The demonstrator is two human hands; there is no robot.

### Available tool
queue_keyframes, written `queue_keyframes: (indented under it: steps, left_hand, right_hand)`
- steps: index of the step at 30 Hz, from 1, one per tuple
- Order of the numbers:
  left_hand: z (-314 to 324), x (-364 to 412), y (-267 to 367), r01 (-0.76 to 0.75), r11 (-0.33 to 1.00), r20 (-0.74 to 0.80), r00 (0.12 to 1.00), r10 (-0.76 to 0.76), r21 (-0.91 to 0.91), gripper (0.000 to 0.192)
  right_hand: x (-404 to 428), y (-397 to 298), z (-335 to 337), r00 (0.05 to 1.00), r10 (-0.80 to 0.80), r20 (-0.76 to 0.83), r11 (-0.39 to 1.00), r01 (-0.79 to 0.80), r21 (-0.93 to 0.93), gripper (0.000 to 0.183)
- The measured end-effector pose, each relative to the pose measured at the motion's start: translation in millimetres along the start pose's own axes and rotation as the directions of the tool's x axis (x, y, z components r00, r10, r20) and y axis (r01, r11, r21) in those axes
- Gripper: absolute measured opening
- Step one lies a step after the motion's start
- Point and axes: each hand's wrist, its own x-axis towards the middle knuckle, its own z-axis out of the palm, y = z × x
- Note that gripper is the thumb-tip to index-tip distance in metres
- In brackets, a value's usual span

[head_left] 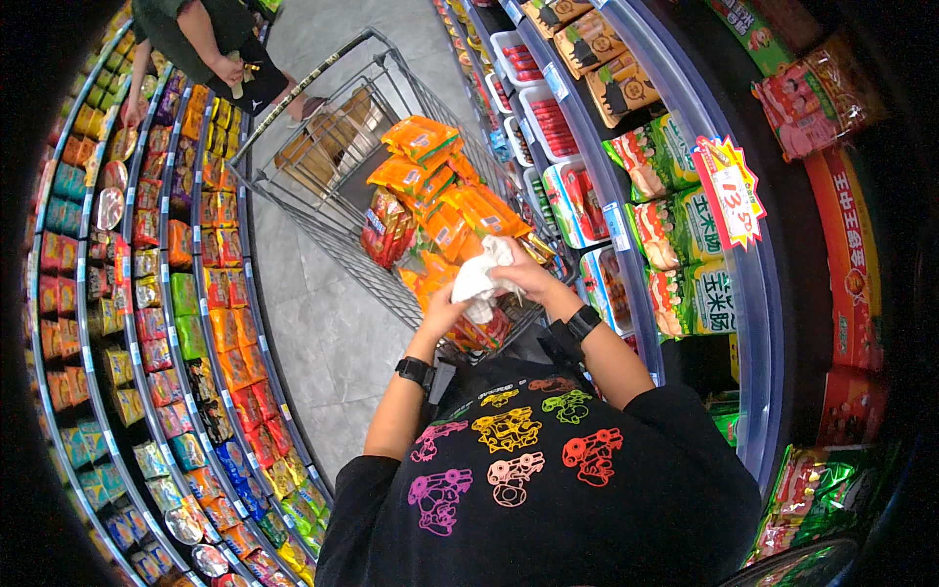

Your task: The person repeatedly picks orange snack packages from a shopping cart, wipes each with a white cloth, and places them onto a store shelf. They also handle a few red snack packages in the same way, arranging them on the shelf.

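Both hands hold a crumpled white cloth (480,282) above the near end of a metal shopping cart (308,213). My left hand (446,312) grips the cloth's left side, and my right hand (527,273) has its right side, thumb on top. Beneath and beyond the cloth lies a pile of orange packets (418,176) in the cart. A red and gold packet (387,227) leans at the pile's left. Brown cardboard (315,158) rests at the cart's far end. Part of the fingers is hidden by the cloth.
Long shelves of colorful packaged snacks (224,293) line the left side. At the right stand shelves with green sausage packs (671,227), trays of red packets (550,121) and a price sign (730,192). Another person (213,44) stands beyond the cart, reaching to the left shelf.
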Motion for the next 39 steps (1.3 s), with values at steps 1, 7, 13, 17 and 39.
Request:
queue_keyframes:
  steps: [1, 7, 13, 17, 39]
  left_hand:
    - [-7.0, 0.0, 3.0, 0.05, 0.997, -0.02, 0.999, -0.048, 0.062, 0.031]
    - [-29.7, -6.1, 42.7, -0.049, 0.827, 0.106, 0.994, -0.012, 0.559, 0.025]
    - [12.8, 3.0, 108.7, -0.54, 0.694, 0.453, 0.827, 0.333, 0.476, 0.026]
    - [20.2, -5.9, 152.5, -0.576, 0.304, 0.501, 0.815, 0.293, 0.759, 0.028]
    - [-28.2, -1.8, -78.2, 0.501, 0.838, 0.409, 0.732, -0.544, 0.217, 0.026]
  right_hand:
    - [0.0, 1.0, -2.9, 0.999, -0.018, -0.04, 0.994, 0.014, -0.106, 0.063]
    - [-23.8, 1.4, -32.4, 0.972, -0.236, 0.005, 0.533, 0.134, -0.835, 0.079]
    - [-55.9, 15.1, -10.7, 0.94, -0.337, 0.047, 0.336, 0.167, -0.927, 0.059]
    - [-69.4, 1.3, -9.6, 0.751, -0.642, -0.153, 0.148, -0.075, -0.986, 0.023]
    - [-111.8, 141.5, -63.4, 0.84, 0.462, -0.284, 0.202, -0.411, -0.889, 0.03]
